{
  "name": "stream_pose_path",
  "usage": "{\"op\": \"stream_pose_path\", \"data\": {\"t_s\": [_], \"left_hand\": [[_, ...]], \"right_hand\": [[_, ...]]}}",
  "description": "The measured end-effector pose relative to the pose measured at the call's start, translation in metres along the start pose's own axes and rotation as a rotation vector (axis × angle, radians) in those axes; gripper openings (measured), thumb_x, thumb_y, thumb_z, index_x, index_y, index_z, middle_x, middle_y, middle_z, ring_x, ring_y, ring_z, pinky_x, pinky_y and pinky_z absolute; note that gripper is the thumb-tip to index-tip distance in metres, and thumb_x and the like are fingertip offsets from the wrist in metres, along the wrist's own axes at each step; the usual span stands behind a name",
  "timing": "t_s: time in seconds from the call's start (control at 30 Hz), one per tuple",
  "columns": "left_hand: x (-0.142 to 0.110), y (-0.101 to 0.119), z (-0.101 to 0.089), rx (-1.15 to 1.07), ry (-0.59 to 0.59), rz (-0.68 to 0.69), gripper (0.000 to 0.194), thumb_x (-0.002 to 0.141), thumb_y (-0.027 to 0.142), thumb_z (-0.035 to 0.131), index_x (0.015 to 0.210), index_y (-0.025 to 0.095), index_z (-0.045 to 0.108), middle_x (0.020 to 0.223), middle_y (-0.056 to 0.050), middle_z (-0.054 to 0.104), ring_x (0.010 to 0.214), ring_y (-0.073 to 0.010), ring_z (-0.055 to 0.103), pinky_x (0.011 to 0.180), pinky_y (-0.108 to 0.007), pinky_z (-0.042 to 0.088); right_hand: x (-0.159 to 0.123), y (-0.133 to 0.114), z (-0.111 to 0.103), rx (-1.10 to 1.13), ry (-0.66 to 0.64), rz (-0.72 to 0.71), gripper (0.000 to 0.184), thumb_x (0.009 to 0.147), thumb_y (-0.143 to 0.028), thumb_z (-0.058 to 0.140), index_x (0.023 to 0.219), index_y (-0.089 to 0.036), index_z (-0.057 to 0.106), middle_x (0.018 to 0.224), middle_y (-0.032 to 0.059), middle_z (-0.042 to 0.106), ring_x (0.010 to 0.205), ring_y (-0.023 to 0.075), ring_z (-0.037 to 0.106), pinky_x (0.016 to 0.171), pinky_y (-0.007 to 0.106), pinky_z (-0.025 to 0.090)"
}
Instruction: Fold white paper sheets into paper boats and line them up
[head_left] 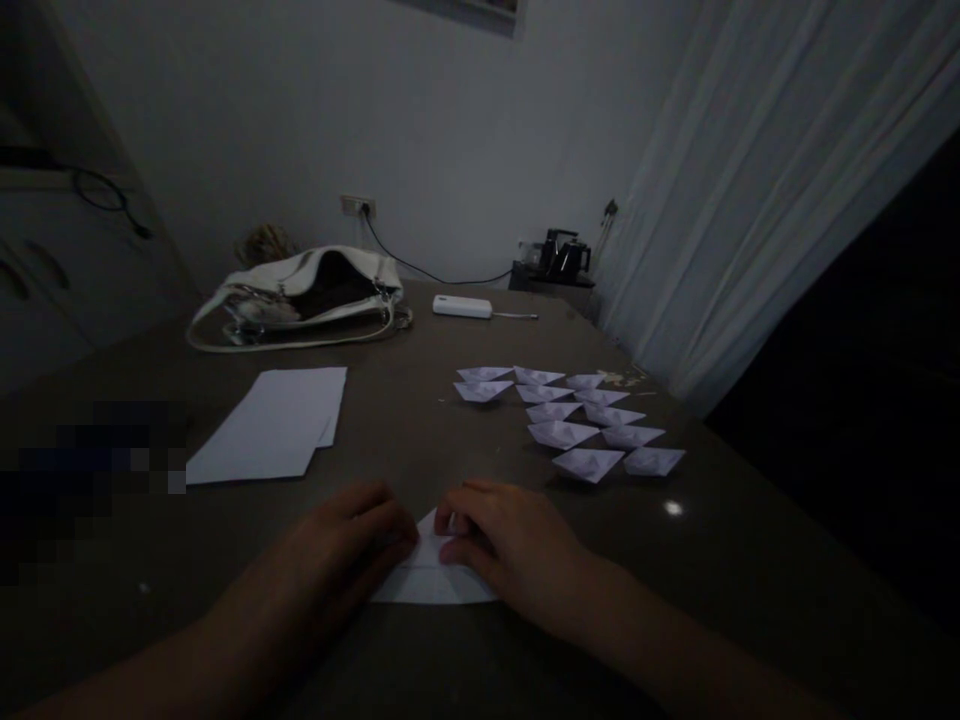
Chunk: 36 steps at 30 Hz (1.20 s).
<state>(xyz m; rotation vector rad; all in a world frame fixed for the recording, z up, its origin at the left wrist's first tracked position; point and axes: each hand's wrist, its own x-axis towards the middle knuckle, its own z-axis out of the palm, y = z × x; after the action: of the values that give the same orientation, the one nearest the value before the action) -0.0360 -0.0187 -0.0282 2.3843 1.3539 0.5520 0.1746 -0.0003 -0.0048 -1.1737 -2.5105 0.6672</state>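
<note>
A partly folded sheet of white paper (431,585) lies on the table close to me, its top narrowing to a peak and its lower edge straight. My left hand (352,545) is closed on the paper's left side, with bent fingers pressed together near the peak. From the right, my right hand (510,545) pinches the paper, thumb and curled fingers near the middle. Both hands cover much of the sheet's sides. Beyond my right hand, several folded paper boats (564,434) stand in rough rows.
A stack of white paper (277,425) lies at the left. Behind it sits an open white handbag (315,290). A white power bank (461,307) with a short cable rests near the far edge. Black kettles (566,257) stand beyond the table, and a pale curtain (697,180) hangs at the right.
</note>
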Motion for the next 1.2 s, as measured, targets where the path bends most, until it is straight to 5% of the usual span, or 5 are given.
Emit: {"op": "stream_pose_path", "data": {"t_s": [0.27,0.63,0.97,1.2], "left_hand": [[-0.0002,-0.0012,0.0,0.082,-0.037,-0.045,0.023,0.09,0.025,0.04,0.092,0.022,0.063,0.093,-0.006,0.058,0.081,-0.0189,0.056,0.069,-0.029,0.045],[-0.0014,0.0031,-0.0058,0.073,0.015,-0.046,0.028,0.085,0.019,0.037,0.085,0.021,0.065,0.086,-0.006,0.062,0.076,-0.0201,0.059,0.067,-0.031,0.046],[-0.0014,-0.0029,-0.0058,-0.012,0.074,-0.029,0.023,0.09,0.024,0.038,0.09,0.021,0.06,0.089,-0.005,0.059,0.081,-0.018,0.057,0.068,-0.027,0.046],[-0.0026,0.0027,-0.0051,0.094,0.046,0.0,0.009,0.08,0.022,0.051,0.084,0.021,0.059,0.086,-0.002,0.058,0.079,-0.0186,0.054,0.067,-0.028,0.042]], "right_hand": [[0.0003,-0.0002,-0.0019,-0.017,0.001,-0.005,0.015,0.08,-0.019,0.065,0.093,-0.02,0.057,0.092,-0.0002,0.059,0.079,0.0113,0.054,0.065,0.022,0.036],[0.0005,0.0004,0.0012,-0.026,-0.06,-0.22,0.03,0.087,-0.01,0.051,0.106,-0.029,0.065,0.098,0.0008,0.055,0.087,0.0116,0.053,0.071,0.021,0.038],[-0.0001,0.0027,-0.0004,-0.024,-0.071,-0.219,0.033,0.089,-0.011,0.048,0.104,-0.031,0.068,0.093,0.0017,0.057,0.083,0.0118,0.052,0.068,0.021,0.037],[0.0009,0.0008,-0.0011,-0.02,-0.068,-0.211,0.031,0.086,-0.009,0.051,0.101,-0.03,0.069,0.087,0.0009,0.057,0.08,0.0113,0.052,0.065,0.021,0.036]]}}
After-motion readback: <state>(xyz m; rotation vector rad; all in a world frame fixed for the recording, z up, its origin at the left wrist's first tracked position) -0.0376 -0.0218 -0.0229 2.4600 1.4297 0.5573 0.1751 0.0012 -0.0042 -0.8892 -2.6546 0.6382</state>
